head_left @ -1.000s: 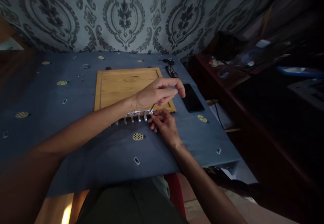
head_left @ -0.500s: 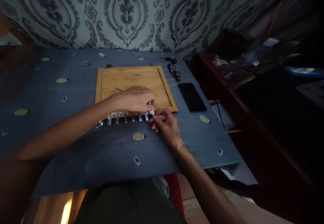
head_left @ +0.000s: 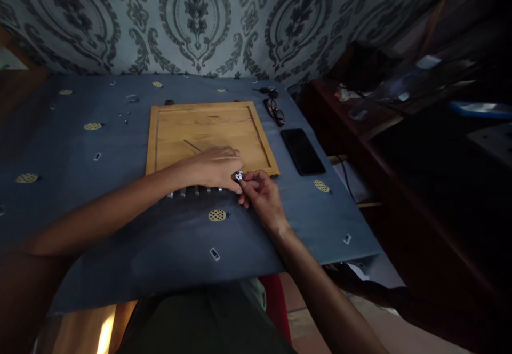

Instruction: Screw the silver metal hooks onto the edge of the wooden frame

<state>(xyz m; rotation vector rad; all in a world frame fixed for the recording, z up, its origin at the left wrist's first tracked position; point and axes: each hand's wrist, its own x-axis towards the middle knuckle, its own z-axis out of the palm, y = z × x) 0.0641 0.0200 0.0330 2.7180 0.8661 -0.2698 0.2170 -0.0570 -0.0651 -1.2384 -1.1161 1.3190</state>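
A small shiny metal piece (head_left: pixel 239 175) sits at the front edge of a framed wooden board (head_left: pixel 212 125), near its right corner. My right hand (head_left: pixel 262 196) pinches this piece from the right between thumb and fingers. My left hand (head_left: pixel 220 166) comes over the board from the left, fingers curled down and its thumb touching the same piece or very close to it. Several similar metal pieces (head_left: pixel 196 190) stick out in a row along the front edge, partly covered by my left hand and forearm. A thin dark rod (head_left: pixel 192 145) lies on the board behind my left hand.
Right of the board lie a black phone (head_left: pixel 303 152), eyeglasses (head_left: pixel 274 111) and a dark key-like object (head_left: pixel 269 92). Tiny bits (head_left: pixel 126 121) and a small clear object (head_left: pixel 132 98) rest on the blue tablecloth (head_left: pixel 96 199) at left. A dark red desk (head_left: pixel 384 167) stands to the right.
My left hand has come down and forward over the row, with its thumb now at the metal piece. It hides more of the row. My right hand keeps its pinch.
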